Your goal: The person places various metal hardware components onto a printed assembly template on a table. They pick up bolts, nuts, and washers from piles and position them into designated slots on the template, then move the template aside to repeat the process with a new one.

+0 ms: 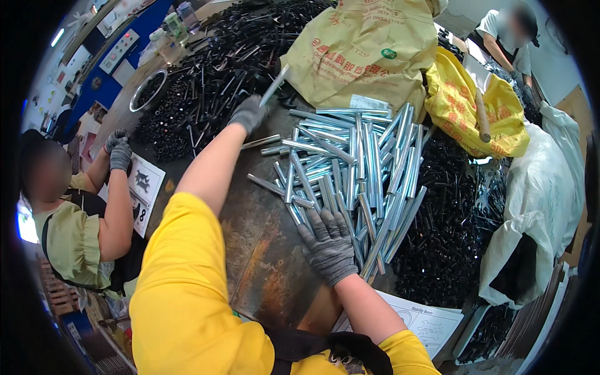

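Note:
A shiny silver metal tube (pixel 275 86) slants up and away from my left hand (pixel 249 115), which is closed around its near end. That hand wears a grey knit glove and reaches far across the table, beside a heap of black metal parts (pixel 219 69). Similar silver tubes (pixel 369 162) lie in a loose, criss-crossed pile at the middle of the table. On the near edge of this pile my right hand (pixel 328 245), also gloved in grey, rests palm down with its fingers spread over the tube ends.
A pale yellow sack (pixel 369 56) stands behind the tubes. Right of them are a bright yellow sack (pixel 475 103), more black parts (pixel 437 225) and a white sack (pixel 537 200). Printed sheets (pixel 419 322) lie nearby. A co-worker (pixel 81 219) sits left; another person (pixel 506 44) works far right.

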`<action>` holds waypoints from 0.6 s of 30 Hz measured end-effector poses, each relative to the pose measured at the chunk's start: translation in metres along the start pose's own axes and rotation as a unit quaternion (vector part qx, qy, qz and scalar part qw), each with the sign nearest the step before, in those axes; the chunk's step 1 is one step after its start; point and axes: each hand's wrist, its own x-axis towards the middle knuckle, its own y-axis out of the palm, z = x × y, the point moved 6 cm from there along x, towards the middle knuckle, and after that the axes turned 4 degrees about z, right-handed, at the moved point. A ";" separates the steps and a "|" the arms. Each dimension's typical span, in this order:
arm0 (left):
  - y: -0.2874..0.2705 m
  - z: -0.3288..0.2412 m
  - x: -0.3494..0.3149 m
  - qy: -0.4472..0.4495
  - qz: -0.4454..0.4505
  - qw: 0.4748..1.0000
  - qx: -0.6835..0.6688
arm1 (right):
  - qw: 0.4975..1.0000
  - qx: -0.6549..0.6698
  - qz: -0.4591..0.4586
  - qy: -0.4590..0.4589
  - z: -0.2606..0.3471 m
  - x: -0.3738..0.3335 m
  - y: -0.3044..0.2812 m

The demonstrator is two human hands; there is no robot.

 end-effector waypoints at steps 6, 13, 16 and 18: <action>0.008 -0.003 -0.098 0.069 0.112 0.966 0.222 | 1.000 -0.028 -0.006 -0.012 0.001 0.000 0.000; 0.020 -0.006 -0.091 0.012 0.169 0.949 0.265 | 0.999 -0.037 0.026 -0.013 0.005 0.000 0.003; 0.009 0.008 -0.106 0.018 0.084 0.984 0.154 | 0.999 -0.038 0.026 -0.012 0.004 -0.002 0.003; 0.004 0.011 -0.133 0.041 0.070 0.997 0.004 | 0.999 -0.038 0.018 -0.007 0.000 -0.003 0.004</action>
